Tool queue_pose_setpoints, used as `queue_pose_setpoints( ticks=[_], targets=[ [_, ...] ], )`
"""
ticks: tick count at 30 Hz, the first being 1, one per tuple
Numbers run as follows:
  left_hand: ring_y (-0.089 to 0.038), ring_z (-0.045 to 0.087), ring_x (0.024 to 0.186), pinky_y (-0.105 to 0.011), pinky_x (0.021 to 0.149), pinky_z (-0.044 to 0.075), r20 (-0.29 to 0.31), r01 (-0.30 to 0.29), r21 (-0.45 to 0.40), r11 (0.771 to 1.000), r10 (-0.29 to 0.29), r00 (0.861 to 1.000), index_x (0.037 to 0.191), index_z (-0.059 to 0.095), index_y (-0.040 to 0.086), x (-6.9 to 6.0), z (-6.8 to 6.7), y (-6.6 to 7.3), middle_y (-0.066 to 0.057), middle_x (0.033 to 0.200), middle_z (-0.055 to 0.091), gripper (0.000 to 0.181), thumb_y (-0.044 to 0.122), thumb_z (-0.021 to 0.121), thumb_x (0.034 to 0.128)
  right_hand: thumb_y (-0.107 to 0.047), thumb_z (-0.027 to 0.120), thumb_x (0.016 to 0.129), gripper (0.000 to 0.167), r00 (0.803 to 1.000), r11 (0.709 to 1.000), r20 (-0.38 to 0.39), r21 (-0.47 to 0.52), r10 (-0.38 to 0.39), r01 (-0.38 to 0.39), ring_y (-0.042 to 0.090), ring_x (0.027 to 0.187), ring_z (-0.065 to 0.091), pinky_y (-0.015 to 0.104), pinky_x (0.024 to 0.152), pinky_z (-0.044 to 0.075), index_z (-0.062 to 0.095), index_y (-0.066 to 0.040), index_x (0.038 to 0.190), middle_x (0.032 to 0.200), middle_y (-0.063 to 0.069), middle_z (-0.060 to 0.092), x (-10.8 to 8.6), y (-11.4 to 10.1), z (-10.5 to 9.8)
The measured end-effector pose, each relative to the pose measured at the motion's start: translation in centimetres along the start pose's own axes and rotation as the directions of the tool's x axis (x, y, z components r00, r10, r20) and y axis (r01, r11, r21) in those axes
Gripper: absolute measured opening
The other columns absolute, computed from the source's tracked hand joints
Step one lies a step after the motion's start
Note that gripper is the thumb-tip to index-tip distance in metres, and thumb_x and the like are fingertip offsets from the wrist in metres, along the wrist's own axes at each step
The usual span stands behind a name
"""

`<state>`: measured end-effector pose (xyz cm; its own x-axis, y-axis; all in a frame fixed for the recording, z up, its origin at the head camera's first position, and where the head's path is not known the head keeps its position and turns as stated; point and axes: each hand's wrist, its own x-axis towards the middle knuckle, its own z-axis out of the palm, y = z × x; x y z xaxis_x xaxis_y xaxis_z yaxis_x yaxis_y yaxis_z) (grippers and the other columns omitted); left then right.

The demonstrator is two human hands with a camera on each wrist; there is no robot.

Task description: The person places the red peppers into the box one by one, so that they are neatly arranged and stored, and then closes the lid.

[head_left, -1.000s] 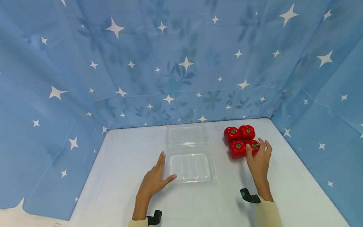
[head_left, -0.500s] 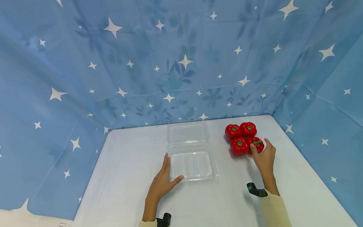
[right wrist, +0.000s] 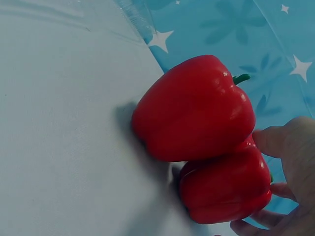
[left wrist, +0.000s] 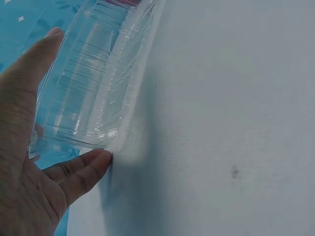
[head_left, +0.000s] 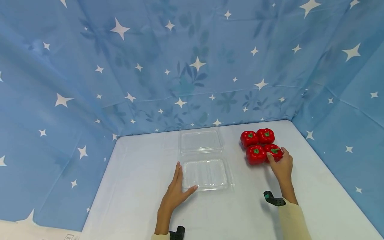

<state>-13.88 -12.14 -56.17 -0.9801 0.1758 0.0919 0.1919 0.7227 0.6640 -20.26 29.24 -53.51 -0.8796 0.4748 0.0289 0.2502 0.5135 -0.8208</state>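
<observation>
Four-sided clustering of several red bell peppers [head_left: 256, 154] with green stems stands at the right of the white table. My right hand [head_left: 281, 166] has its thumb and fingers around the nearest right-hand bell pepper [head_left: 274, 150], which rests on the table. In the right wrist view that bell pepper [right wrist: 224, 187] sits partly behind another, with the thumb and fingertips at its stem end. A clear plastic clamshell container [head_left: 205, 173] lies open at the middle. Beside its left edge is my left hand [head_left: 175, 193], fingers straight and thumb spread along the near side; the left wrist view shows fingertips at the container's corner.
The container's clear lid [head_left: 200, 140] lies folded back toward the rear edge of the white table [head_left: 135, 186]. Blue star-patterned cloth [head_left: 150, 66] hangs behind and on both sides.
My right hand has closed in around the near right bell pepper. My left hand has come slightly closer to the container's left edge. The head view has shifted a little.
</observation>
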Motion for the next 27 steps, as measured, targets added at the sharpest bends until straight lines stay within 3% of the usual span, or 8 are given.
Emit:
queue_pose_setpoints(
  ticks=[17, 22, 27],
  targets=[
    [-0.032, 0.021, 0.149, -0.053, 0.114, 0.035, -0.012, 0.009, -0.026, 1.000, -0.010, 1.000, 0.156, 0.010, 0.004, -0.3, 0.3, -0.2, -0.010, 0.166, 0.002, 0.113, 0.069, 0.063, 0.0804, -0.030, 0.057, 0.098, 0.073, 0.998, 0.998, 0.004, 0.019, 0.067, -0.067, 0.048, 0.140, 0.031, 0.061, 0.110, 0.034, 0.021, 0.003, 0.152, 0.151, 0.033, 0.031, 0.7, 0.8, 0.4],
    [-0.033, 0.021, 0.149, -0.053, 0.114, 0.036, -0.023, 0.000, -0.033, 0.999, 0.000, 1.000, 0.156, 0.010, 0.004, -0.1, 0.3, -0.3, -0.005, 0.166, 0.000, 0.113, 0.069, 0.063, 0.0806, -0.037, 0.055, 0.098, 0.078, 0.995, 0.995, 0.020, 0.037, 0.094, -0.095, 0.049, 0.139, 0.033, 0.061, 0.108, 0.037, 0.016, 0.000, 0.154, 0.153, 0.033, 0.028, 0.9, 0.8, 0.4],
    [-0.032, 0.020, 0.149, -0.054, 0.114, 0.036, -0.011, 0.011, -0.045, 0.999, -0.012, 1.000, 0.157, 0.009, 0.007, 0.1, 0.2, -0.3, -0.001, 0.166, -0.002, 0.114, 0.072, 0.062, 0.0798, -0.039, 0.055, 0.097, 0.079, 0.992, 0.990, -0.023, 0.067, 0.127, -0.126, 0.047, 0.140, 0.034, 0.060, 0.108, 0.038, 0.016, 0.000, 0.154, 0.154, 0.031, 0.029, 1.0, 1.2, 0.4]
  ],
)
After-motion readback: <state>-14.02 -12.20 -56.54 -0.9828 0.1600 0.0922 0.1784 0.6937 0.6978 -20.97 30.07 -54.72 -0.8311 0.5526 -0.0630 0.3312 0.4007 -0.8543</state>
